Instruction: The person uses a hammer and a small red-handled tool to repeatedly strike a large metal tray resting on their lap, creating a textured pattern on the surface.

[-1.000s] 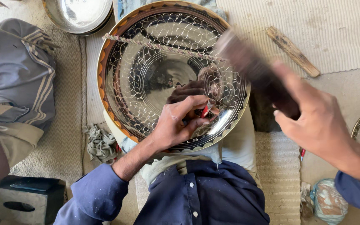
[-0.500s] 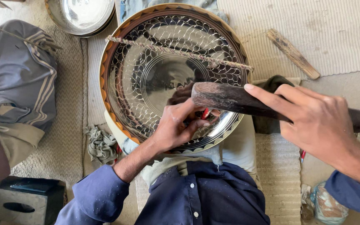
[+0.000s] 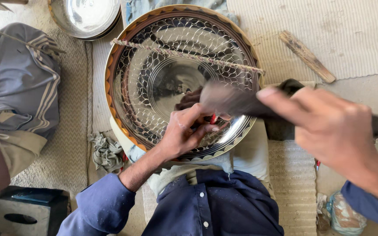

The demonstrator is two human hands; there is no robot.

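Observation:
A large round metal tray with an engraved scale pattern and an orange-brown rim rests on my lap. My left hand lies on its lower part, fingers closed on a small red-handled tool held against the metal. My right hand grips a dark wooden mallet, blurred with motion, its head just above the red tool. A twisted cord stretches across the tray's upper half.
A shiny steel bowl sits at the top left. Folded grey clothing lies to the left, a crumpled rag beside my arm, a wooden stick on the mat at the right, a dark box at the lower left.
The mallet in my right hand has swung down and left from a raised position toward the red tool. My left hand has stayed in place on the tray.

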